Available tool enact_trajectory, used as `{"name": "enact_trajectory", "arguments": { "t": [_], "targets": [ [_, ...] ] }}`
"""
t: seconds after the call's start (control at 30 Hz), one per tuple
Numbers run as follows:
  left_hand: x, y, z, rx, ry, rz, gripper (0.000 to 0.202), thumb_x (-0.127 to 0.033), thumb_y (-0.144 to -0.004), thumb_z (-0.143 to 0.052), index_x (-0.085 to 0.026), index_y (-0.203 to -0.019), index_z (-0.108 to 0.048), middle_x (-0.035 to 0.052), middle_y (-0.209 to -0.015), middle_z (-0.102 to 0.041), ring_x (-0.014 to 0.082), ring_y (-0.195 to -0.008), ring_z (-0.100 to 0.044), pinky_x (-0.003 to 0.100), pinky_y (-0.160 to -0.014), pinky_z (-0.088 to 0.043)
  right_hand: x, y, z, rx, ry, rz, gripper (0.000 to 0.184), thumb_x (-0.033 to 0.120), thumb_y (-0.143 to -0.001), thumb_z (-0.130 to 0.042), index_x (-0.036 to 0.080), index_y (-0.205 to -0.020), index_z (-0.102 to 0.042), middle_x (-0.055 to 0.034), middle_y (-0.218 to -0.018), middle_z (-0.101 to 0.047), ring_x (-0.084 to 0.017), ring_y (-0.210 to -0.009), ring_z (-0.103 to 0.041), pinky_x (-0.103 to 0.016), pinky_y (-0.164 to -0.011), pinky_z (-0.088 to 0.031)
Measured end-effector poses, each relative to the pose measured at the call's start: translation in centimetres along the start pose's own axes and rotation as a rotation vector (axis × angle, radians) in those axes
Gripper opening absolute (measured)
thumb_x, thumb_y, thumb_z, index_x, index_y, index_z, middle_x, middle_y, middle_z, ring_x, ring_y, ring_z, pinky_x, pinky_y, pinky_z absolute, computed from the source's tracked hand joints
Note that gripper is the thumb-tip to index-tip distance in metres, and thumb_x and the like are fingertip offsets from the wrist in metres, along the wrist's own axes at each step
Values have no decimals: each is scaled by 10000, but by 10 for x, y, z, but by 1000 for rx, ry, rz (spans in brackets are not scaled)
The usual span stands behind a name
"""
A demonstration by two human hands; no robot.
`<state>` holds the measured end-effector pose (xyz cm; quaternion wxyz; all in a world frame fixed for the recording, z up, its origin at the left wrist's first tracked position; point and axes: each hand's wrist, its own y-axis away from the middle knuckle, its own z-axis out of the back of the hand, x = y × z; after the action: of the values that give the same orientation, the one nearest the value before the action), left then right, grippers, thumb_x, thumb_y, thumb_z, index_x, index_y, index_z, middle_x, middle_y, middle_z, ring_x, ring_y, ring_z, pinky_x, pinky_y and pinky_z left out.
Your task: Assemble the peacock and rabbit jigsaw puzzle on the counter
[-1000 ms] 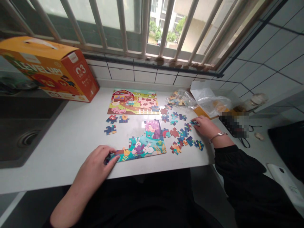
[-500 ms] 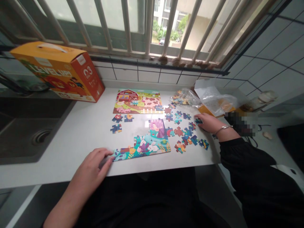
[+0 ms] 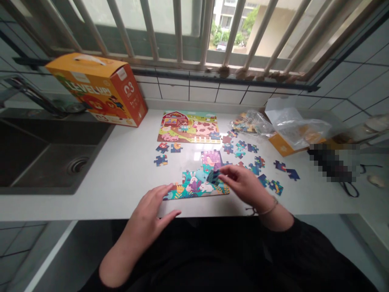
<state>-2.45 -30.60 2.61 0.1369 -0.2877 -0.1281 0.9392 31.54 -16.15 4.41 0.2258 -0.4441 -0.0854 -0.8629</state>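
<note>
A partly joined rabbit puzzle (image 3: 199, 184) lies near the front edge of the white counter (image 3: 121, 170). My left hand (image 3: 152, 211) rests flat beside its left end, fingers spread, touching the edge. My right hand (image 3: 243, 184) pinches a dark blue puzzle piece (image 3: 212, 176) just above the rabbit puzzle's right part. Behind it lies a finished farm puzzle (image 3: 188, 127). Several loose pieces (image 3: 252, 162) are scattered to the right, and a few more loose pieces (image 3: 165, 152) sit to the left.
An orange puzzle box (image 3: 100, 89) stands at the back left. A dark sink (image 3: 45, 158) lies left of the counter. Clear plastic bags (image 3: 273, 123) and a small orange box (image 3: 282, 144) sit at the back right. A barred window runs behind.
My right hand has come from the loose pieces at the right to over the rabbit puzzle, now holding a piece. My left hand slid slightly back from the puzzle's end. The view shifted left.
</note>
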Motion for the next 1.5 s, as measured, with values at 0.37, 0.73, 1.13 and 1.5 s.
{"name": "enact_trajectory", "arguments": {
  "t": [0.37, 0.73, 1.13, 1.5],
  "targets": [
    [-12, -3, 5, 142, 204, 94, 414, -358, -1019, -759, -307, -1420, -670, 84, -1315, -772, 288, -1167, -765, 450, -1020, -663, 51, 7, -102, 296, -373, -50, 165, 363, -1035, -734, 250, -1140, -790, -20, -989, -812, -198, -851, -712, -318, -762, -555],
    [67, 9, 34, 76, -61, 287, 504, -602, -960, -757, -284, -1350, -741, 108, -1312, -679, 337, -1219, -662, 508, -1096, -553, 27, 30, -89, -123, -174, 171, 120, 333, -1095, -629, 259, -1060, -716, -47, -979, -701, -191, -764, -592, -360, -720, -500],
    [76, 9, 42, 153, -142, 288, 603, -577, -900, -800, -332, -1445, -716, 105, -1449, -642, 363, -1311, -640, 558, -1171, -495, 23, 32, -92, -163, -182, 192, 95, 305, -1082, -620, 263, -1035, -691, -44, -961, -709, -189, -732, -585, -363, -698, -487],
    [55, -5, 28, 207, -102, 218, 384, -489, -1008, -707, -312, -1345, -754, 85, -1463, -744, 356, -1358, -670, 552, -1130, -510, 22, 33, -94, -126, -112, 210, 79, 277, -1078, -618, 267, -1038, -685, -37, -927, -674, -202, -758, -579, -378, -719, -484]
  ]
}}
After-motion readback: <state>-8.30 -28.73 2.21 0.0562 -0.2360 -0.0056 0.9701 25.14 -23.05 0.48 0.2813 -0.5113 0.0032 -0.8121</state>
